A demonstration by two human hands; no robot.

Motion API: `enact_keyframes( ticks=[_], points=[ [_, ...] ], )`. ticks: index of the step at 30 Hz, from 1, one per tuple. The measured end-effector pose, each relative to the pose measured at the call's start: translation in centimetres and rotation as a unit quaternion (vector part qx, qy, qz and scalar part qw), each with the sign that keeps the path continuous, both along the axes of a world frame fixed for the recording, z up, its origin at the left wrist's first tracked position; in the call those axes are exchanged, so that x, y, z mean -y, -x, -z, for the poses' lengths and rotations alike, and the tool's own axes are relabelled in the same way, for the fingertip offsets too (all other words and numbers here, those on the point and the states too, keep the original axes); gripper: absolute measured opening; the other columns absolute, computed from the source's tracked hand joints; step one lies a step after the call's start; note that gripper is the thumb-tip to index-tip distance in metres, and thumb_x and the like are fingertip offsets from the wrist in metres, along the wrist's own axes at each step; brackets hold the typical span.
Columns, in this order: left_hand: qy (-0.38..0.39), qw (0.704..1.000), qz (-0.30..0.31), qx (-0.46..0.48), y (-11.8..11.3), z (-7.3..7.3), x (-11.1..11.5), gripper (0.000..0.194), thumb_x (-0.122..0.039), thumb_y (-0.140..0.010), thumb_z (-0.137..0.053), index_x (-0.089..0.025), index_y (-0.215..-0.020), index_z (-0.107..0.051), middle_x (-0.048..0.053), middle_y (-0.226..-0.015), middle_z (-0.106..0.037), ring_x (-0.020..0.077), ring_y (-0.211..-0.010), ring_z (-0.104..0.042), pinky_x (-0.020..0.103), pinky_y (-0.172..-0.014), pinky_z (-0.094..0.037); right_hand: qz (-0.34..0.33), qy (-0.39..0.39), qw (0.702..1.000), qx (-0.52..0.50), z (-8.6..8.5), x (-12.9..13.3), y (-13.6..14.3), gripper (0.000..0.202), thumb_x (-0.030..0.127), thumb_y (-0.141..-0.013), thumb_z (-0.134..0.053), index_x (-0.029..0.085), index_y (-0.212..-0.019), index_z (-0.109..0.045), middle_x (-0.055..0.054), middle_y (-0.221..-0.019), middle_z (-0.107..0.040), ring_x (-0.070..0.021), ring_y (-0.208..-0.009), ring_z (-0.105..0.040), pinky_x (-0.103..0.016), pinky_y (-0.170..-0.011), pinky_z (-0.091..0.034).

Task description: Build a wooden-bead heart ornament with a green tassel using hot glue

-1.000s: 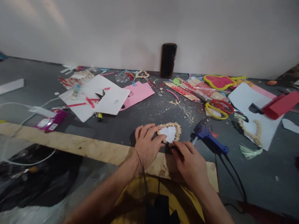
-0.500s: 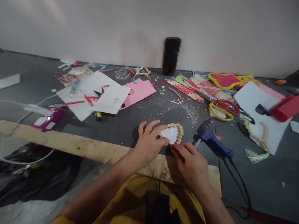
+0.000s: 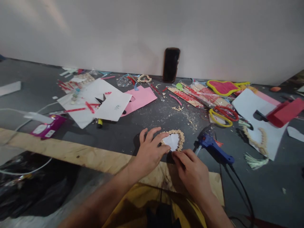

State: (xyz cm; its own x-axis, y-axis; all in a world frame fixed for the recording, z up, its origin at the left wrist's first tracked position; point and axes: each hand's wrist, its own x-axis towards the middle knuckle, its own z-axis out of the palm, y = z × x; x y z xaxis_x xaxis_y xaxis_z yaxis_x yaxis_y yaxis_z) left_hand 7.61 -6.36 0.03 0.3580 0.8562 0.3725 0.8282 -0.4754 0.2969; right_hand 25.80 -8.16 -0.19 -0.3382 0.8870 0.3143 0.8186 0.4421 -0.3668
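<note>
A heart-like ring of small pale beads or wood pieces frames a piece of white paper near the table's front edge. My left hand steadies its left side, thumb and forefinger gripping the rim, other fingers spread. At the lower edge, my right hand has thumb and fingertips pinched together; whatever is between them is hidden. Just right of that hand lies a blue glue gun, its nozzle pointing left toward the ring.
Behind are white paper sheets, pink paper, yellow-handled scissors and packets of red-patterned sticks. A phone leans on the wall. A purple power strip sits left; a beaded loop with tassel lies right.
The view has tilted slightly, so the table sits lower in the picture. Both hands stay at the beaded ring with nearly the same grip.
</note>
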Motion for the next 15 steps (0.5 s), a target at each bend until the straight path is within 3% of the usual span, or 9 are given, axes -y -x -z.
enact_keyframes(
  ticks=[7, 15],
  points=[
    [-0.005, 1.0, 0.01, 0.009, 0.0, 0.2, 0.3, 0.015, -0.021, -0.089, -0.055, -0.03, -0.094, -0.066, -0.001, -0.122, -0.06, 0.0263, -0.125, -0.036, 0.053, -0.102, -0.021, -0.017, -0.022, 0.997, -0.069, -0.8, 0.5, -0.8, 0.021, 0.026, -0.091, -0.048, 0.019, -0.105, -0.062, -0.006, -0.09, -0.066, -0.0139, -0.079, -0.064, -0.023, -0.069, -0.051],
    [-0.021, 0.999, 0.026, 0.022, 0.0, 0.0, 0.2, 0.016, -0.021, -0.088, -0.057, -0.031, -0.097, -0.066, -0.001, -0.11, -0.065, 0.0259, -0.121, -0.039, 0.051, -0.102, -0.023, 0.011, -0.074, 0.995, -0.064, -2.3, 1.6, -4.8, 0.019, 0.025, -0.089, -0.051, 0.02, -0.104, -0.061, -0.004, -0.092, -0.062, -0.0118, -0.077, -0.064, -0.02, -0.066, -0.051]
  ],
)
